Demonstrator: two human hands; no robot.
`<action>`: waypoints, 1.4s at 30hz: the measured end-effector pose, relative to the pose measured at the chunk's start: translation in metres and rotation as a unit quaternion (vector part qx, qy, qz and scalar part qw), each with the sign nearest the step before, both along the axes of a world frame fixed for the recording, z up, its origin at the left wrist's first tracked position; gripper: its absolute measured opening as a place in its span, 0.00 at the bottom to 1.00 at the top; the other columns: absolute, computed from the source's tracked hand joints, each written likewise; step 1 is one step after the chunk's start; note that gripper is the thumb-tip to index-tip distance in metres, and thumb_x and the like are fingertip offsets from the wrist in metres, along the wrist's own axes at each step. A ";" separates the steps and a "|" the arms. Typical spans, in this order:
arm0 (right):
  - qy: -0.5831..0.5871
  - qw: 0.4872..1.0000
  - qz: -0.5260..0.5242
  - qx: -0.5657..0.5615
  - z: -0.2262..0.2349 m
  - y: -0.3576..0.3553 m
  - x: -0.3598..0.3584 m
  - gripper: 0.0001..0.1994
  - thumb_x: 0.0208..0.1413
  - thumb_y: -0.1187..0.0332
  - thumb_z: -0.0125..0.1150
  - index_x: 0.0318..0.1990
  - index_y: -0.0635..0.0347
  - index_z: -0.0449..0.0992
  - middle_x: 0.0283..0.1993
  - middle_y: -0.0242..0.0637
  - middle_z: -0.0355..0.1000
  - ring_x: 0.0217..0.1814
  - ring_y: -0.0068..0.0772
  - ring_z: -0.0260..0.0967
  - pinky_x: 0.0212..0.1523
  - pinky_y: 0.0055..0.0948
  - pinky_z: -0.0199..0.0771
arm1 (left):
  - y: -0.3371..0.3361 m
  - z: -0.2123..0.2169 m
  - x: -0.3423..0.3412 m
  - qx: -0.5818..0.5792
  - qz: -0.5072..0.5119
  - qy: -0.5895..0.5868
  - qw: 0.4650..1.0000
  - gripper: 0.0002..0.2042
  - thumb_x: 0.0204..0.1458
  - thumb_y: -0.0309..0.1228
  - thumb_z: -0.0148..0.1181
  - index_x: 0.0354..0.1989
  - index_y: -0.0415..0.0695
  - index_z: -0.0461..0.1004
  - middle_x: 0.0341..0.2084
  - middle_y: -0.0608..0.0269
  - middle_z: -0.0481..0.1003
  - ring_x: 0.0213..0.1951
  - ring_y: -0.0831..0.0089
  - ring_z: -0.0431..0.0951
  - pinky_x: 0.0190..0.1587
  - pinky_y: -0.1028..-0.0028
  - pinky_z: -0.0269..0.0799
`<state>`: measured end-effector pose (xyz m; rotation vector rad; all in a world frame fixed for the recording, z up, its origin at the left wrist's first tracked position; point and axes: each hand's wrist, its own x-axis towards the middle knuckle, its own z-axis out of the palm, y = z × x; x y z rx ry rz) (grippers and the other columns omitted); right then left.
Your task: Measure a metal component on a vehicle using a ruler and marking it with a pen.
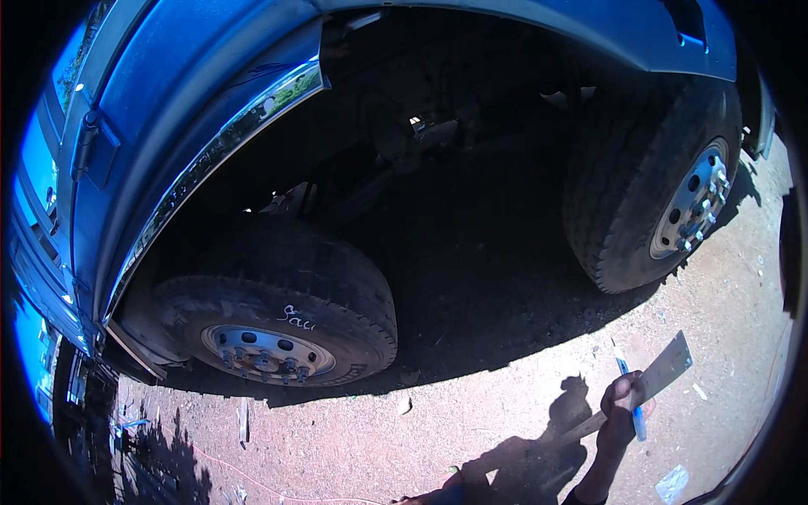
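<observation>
In my right hand (621,410) is a long flat strip (667,368), like a metal or wooden bar, with small holes near its upper end. The fingers are closed round it, and the strip slants from lower left to upper right. A slim blue pen-like stick (623,365) crosses the strip in the same grip, its thin tip pointing up and its other end showing below the hand. At the lower edge, what seems to be my left hand (453,482) shows only in part, dark and blurred. Its fingers cannot be made out.
Above stands a blue truck body (194,84) with dark space under its arch. A wheel (278,337) with pale writing is at the left, another (665,194) at the right. Sunlit dirt ground (337,446) holds a pale scrap (672,485), a small stone (405,406) and a thin reddish cord.
</observation>
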<state>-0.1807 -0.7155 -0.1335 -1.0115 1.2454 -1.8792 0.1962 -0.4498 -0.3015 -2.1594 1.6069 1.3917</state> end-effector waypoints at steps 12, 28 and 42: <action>-0.037 0.991 -0.128 0.018 0.000 0.001 0.037 0.12 0.66 0.60 0.57 0.35 0.56 0.66 0.23 0.24 0.58 0.21 0.17 0.54 0.21 0.21 0.51 | -0.076 0.044 0.015 0.109 -0.001 0.052 0.993 0.19 0.54 0.41 0.60 0.53 0.50 0.77 0.47 0.54 0.77 0.51 0.65 0.76 0.58 0.65 0.68; 0.136 0.972 -0.132 0.138 0.051 -0.009 0.114 0.18 0.67 0.59 0.55 0.25 0.55 0.63 0.21 0.22 0.53 0.23 0.16 0.49 0.23 0.28 0.47 | -0.136 0.002 0.172 0.006 -0.031 0.109 0.993 0.18 0.51 0.37 0.63 0.48 0.42 0.79 0.44 0.51 0.81 0.45 0.62 0.81 0.48 0.65 0.75; 0.351 0.935 -0.042 0.003 0.118 0.094 0.234 0.10 0.54 0.66 0.64 0.27 0.56 0.68 0.19 0.39 0.67 0.22 0.45 0.71 0.23 0.38 0.65 | -0.162 0.340 0.114 -0.150 0.037 0.343 0.927 0.18 0.56 0.26 0.64 0.55 0.37 0.74 0.42 0.55 0.80 0.43 0.69 0.80 0.46 0.71 0.76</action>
